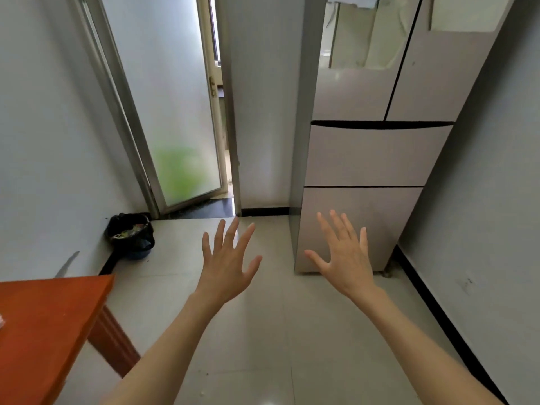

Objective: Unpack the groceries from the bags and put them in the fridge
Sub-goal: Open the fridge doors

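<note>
A tall pale fridge stands at the right against the wall, with two upper doors and two drawers below, all closed. My left hand is stretched out over the tiled floor, fingers spread, holding nothing. My right hand is raised in front of the fridge's bottom drawer, also spread and holding nothing. It does not touch the fridge. No grocery bags are in view.
An orange-red wooden table fills the lower left corner. A bin lined with a black bag sits on the floor by the left wall. A frosted glass door stands ajar ahead. Pale floor tiles lie below my arms.
</note>
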The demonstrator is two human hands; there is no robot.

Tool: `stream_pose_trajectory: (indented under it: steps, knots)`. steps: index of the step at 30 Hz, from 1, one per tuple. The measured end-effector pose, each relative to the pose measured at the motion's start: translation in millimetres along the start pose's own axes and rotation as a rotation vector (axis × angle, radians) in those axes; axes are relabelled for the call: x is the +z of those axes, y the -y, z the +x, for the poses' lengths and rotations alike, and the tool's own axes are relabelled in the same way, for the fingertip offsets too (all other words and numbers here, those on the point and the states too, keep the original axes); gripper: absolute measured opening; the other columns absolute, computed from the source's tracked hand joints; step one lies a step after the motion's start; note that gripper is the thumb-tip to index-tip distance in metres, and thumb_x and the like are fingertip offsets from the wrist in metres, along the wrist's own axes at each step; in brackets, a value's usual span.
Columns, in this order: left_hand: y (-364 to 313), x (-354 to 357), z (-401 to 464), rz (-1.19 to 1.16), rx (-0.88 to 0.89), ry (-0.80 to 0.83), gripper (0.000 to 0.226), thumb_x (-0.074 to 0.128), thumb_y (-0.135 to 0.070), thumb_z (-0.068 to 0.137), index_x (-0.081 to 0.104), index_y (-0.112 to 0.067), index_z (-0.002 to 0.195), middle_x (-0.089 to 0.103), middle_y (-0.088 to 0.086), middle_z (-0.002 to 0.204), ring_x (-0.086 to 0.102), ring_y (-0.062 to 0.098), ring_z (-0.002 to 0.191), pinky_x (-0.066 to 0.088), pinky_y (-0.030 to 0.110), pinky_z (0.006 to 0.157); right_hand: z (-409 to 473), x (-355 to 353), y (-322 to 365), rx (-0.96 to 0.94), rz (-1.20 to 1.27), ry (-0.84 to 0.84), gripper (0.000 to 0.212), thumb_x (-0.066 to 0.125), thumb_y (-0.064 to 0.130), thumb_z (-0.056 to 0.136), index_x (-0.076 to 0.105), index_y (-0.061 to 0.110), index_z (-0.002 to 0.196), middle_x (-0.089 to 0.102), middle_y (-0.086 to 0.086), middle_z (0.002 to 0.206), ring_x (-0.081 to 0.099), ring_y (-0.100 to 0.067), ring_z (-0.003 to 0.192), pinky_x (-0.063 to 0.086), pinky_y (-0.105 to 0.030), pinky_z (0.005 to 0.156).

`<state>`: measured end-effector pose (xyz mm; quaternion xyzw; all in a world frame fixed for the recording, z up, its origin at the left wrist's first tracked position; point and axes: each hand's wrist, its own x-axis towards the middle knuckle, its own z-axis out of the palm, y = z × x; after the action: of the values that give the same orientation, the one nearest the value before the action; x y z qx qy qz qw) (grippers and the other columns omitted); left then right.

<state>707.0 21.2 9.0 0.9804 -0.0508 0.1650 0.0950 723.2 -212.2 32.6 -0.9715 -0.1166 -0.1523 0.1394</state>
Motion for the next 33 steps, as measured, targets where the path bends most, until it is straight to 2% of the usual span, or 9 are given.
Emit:
stream_pose_trajectory:
  steps: [4, 12, 17, 22, 25, 30, 33]
  knots:
    - [-23, 50, 62, -0.022, 0.076, 0.061, 0.075, 0.01, -0.065, 0.079, 0.015, -0.033, 0.147, 0.009, 0.004, 0.157, -0.003, 0.026, 0.144, -0.012, 0.047, 0.108, 48, 14, -53, 0.069, 0.007, -0.02, 0.077, 0.047, 0.055, 0.088, 0.007, 0.029, 0.149, 0.005, -0.001, 0.159, 0.0, -0.021, 0.146, -0.001, -0.052, 0.115]
    - [-59, 131, 237, -0.066, 0.147, 0.043, 0.073, 0.017, -0.062, 0.081, 0.02, -0.031, 0.146, 0.014, 0.007, 0.156, 0.004, 0.03, 0.144, -0.002, 0.051, 0.111, 181, 36, -160, 0.153, -0.048, -0.023, 0.075, 0.044, 0.054, 0.09, 0.004, 0.031, 0.149, -0.001, 0.002, 0.159, -0.006, -0.018, 0.146, -0.004, -0.05, 0.116]
    - [-101, 155, 357, -0.13, 0.176, 0.019, 0.075, 0.01, -0.062, 0.078, 0.011, -0.033, 0.147, 0.005, 0.005, 0.157, -0.007, 0.028, 0.144, -0.005, 0.05, 0.112, 278, 20, -223, 0.17, -0.091, -0.054, 0.073, 0.04, 0.055, 0.091, 0.001, 0.032, 0.149, -0.003, 0.003, 0.159, -0.008, -0.017, 0.146, -0.006, -0.047, 0.116]
    - [-152, 185, 428, -0.194, 0.229, 0.068, 0.075, 0.007, -0.06, 0.077, 0.009, -0.032, 0.147, 0.002, 0.004, 0.157, -0.01, 0.027, 0.144, -0.007, 0.05, 0.112, 334, 14, -286, 0.237, -0.082, -0.074, 0.073, 0.041, 0.054, 0.091, 0.001, 0.031, 0.149, -0.003, 0.003, 0.159, -0.01, -0.015, 0.145, -0.008, -0.045, 0.116]
    - [-173, 204, 459, -0.224, 0.21, 0.077, 0.076, 0.005, -0.061, 0.076, 0.006, -0.033, 0.147, -0.002, 0.003, 0.157, -0.016, 0.025, 0.142, -0.012, 0.044, 0.11, 363, 22, -321, 0.256, -0.073, -0.038, 0.073, 0.04, 0.054, 0.092, -0.001, 0.031, 0.149, -0.006, 0.002, 0.159, -0.012, -0.015, 0.145, -0.009, -0.044, 0.116]
    - [-208, 232, 519, -0.279, 0.126, 0.086, 0.079, 0.006, -0.064, 0.074, 0.005, -0.033, 0.147, -0.005, 0.004, 0.157, -0.025, 0.021, 0.138, -0.012, 0.041, 0.11, 425, 33, -381, 0.17, -0.053, -0.047, 0.071, 0.04, 0.049, 0.094, 0.0, 0.029, 0.149, -0.005, -0.001, 0.159, -0.011, -0.016, 0.145, -0.008, -0.042, 0.117]
    - [-236, 242, 554, -0.349, 0.051, 0.111, 0.069, 0.026, -0.058, 0.087, 0.009, -0.029, 0.148, -0.003, 0.005, 0.157, -0.015, 0.025, 0.143, -0.004, 0.039, 0.114, 460, 32, -417, 0.148, -0.018, -0.057, 0.07, 0.041, 0.047, 0.094, 0.001, 0.028, 0.149, -0.007, -0.001, 0.158, -0.012, -0.017, 0.145, -0.007, -0.042, 0.116]
